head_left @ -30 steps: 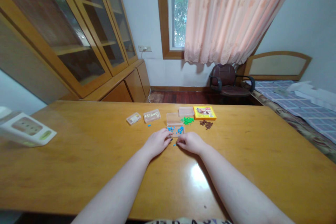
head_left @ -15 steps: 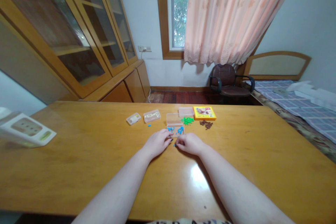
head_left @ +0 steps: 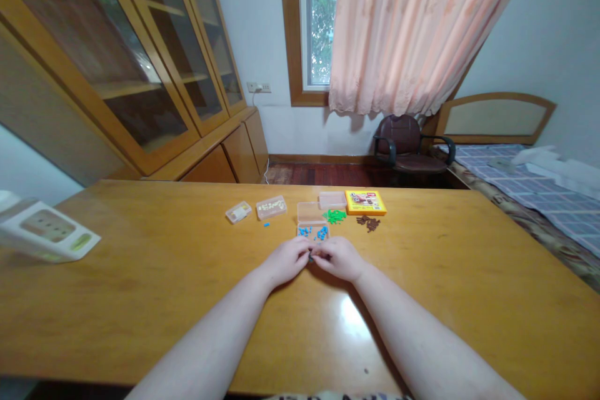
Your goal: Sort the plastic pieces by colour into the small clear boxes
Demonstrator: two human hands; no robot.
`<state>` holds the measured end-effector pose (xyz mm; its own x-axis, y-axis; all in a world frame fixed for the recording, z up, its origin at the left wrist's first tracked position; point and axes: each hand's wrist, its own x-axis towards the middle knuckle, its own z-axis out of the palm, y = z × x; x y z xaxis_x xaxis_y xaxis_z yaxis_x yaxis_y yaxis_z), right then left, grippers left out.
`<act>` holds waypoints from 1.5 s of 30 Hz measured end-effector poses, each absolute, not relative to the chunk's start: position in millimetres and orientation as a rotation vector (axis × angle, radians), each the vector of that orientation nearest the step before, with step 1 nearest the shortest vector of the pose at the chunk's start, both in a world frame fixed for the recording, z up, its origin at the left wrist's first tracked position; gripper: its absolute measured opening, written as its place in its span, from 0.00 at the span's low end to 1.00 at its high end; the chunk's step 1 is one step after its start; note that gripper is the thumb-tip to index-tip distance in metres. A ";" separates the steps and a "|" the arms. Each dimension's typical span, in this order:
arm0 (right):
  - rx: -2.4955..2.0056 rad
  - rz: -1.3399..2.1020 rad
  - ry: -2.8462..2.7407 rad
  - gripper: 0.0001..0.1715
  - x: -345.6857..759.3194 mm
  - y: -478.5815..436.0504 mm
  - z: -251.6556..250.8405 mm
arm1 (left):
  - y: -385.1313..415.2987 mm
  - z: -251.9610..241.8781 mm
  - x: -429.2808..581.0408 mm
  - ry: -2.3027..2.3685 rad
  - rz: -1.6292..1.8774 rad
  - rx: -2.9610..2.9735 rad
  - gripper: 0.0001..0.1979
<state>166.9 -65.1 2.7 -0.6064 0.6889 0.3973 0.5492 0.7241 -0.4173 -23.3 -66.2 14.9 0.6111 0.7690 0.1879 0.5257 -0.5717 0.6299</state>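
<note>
My left hand and my right hand meet fingertip to fingertip over the table, just in front of a clear plastic box. That box stands with its lid folded back and has small blue pieces in it. My right thumb and fingers pinch a small blue piece, mostly covered by the fingertips. The left fingers are closed against the same spot; what they grip is too small to make out. Part of the box's front is hidden behind both hands.
Right of the box lie green pieces, brown pieces, a yellow printed box and a clear tray. To the left are two clear cases with pale pieces and a lone blue piece. A white container stands far left.
My left hand has shifted right and slightly down, its fingers closing to meet the right fingertips. The right hand has hardly moved. The blue piece is now more covered.
</note>
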 end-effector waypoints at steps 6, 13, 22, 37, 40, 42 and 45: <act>-1.029 0.348 -2.282 0.10 170.2 -62.3 5.1 | -67.9 20.3 -25.6 1.032 0.634 2.264 0.14; -0.977 0.429 -2.208 0.12 169.6 -64.4 9.5 | -65.6 21.4 -26.9 0.996 0.657 2.249 0.12; -0.987 0.453 -2.174 0.13 170.2 -61.5 1.9 | -57.3 13.0 -28.1 1.162 0.812 2.187 0.10; -1.254 0.279 -2.008 0.12 169.3 -54.1 -7.5 | -58.7 15.8 -27.7 1.208 0.838 2.264 0.18; -1.295 0.282 -2.042 0.13 171.1 -52.0 -8.7 | -51.4 18.8 -42.9 1.633 0.819 2.270 0.18; -1.321 0.286 -2.073 0.14 172.0 -52.6 -7.2 | -45.0 21.3 -55.9 1.953 0.747 2.169 0.17; -1.292 0.321 -2.181 0.14 172.3 -56.5 -2.0 | -37.9 24.3 -71.0 2.230 0.496 2.029 0.18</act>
<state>172.3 -56.5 -2.0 -0.3648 0.8605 0.3557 0.7213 0.5027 -0.4764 -71.0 -37.9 24.3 -0.1160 0.9815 0.1524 0.9534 0.0671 0.2940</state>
